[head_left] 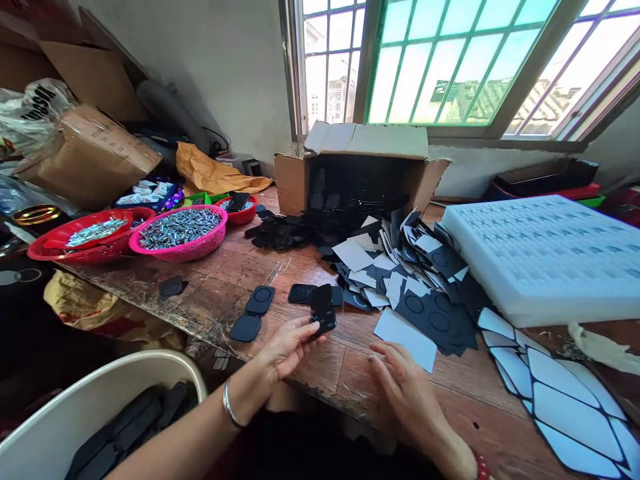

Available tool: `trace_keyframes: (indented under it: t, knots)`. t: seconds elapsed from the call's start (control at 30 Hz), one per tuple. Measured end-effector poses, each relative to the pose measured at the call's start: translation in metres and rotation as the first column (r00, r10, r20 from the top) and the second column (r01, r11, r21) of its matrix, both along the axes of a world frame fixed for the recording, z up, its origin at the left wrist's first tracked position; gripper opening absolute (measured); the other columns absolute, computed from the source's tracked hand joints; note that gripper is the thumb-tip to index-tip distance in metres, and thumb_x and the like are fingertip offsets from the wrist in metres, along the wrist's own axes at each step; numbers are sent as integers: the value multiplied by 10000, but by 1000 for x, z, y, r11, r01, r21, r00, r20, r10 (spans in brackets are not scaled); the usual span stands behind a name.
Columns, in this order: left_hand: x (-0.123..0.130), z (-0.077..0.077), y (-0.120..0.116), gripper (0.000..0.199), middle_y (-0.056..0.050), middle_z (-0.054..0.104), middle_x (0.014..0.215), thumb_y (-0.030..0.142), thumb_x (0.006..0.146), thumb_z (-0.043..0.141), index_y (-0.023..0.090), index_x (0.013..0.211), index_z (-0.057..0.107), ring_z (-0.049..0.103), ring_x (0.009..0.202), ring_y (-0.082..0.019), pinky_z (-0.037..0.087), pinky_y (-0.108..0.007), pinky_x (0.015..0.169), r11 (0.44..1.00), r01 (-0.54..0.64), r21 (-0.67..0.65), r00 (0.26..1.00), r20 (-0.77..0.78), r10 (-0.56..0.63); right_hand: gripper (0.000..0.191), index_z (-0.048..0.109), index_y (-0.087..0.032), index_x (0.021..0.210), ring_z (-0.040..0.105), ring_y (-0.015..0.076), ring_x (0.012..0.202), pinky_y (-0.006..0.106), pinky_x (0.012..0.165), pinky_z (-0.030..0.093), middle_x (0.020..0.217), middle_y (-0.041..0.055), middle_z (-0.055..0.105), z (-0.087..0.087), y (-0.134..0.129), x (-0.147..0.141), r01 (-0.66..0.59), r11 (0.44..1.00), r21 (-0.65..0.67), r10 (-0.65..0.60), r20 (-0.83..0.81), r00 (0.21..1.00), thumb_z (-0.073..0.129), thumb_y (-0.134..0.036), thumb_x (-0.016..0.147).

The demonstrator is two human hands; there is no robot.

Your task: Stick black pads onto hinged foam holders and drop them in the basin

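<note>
Near the table's front edge, my left hand [295,347] is closed, pinching a black hinged case [323,320] by its lower half. The case is unfolded, with its upper flap standing up. My right hand [400,377] rests low over the wood with its fingers stretched out and nothing in them. Just beyond its fingertips lie a white card [406,339] and black sheets with ring marks [435,317]. Behind the held case lies another black case [300,293], partly hidden. To the left, an unfolded black case [254,312] lies flat, its upper half bearing a ring.
A cardboard box [290,183] spills black pieces onto the table. A pink basket [175,250] of small metal parts stands left, beside a red basket [90,250]. A white foam tray [545,253] and white dark-edged panels [565,387] lie right. A cream tub [165,363] holds black pieces.
</note>
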State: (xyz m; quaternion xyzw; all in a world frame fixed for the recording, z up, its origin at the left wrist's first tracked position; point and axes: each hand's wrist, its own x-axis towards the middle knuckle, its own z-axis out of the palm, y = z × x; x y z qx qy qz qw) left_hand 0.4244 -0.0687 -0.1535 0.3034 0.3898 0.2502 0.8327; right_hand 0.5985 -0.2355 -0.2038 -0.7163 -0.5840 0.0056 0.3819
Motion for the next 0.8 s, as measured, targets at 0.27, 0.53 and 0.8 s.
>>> trace_keyframes:
  t: [0.27, 0.53, 0.8]
  knots:
    - [-14, 3, -45, 228, -30, 615, 741, 0, 939, 436, 111, 936, 635, 580, 546, -74, 496, -155, 516, 954, -94, -284, 972, 182, 150, 494, 578, -85, 1314, 411, 273, 1399, 493, 1130, 403, 1390, 172, 577, 13, 82, -18, -192, 977, -88, 208, 240, 948, 410, 11, 859]
    - [-50, -1, -26, 327, 76, 274, 596, -19, 911, 338, 186, 656, 331, 330, 382, -13, 278, -94, 382, 793, 7, -609, 927, 301, 223, 214, 680, -93, 1025, 646, 280, 1078, 458, 1095, 363, 1027, 154, 727, 33, 151, -12, -125, 947, -296, 267, 508, 819, 500, -70, 913]
    - [-46, -9, -34, 340, 92, 221, 567, -86, 853, 344, 187, 653, 308, 337, 370, 1, 285, -54, 402, 750, 38, -660, 922, 312, 227, 234, 632, -169, 878, 643, 205, 647, 296, 601, 403, 728, 69, 688, 42, 81, -20, 85, 966, -244, 39, 464, 885, 423, -129, 975]
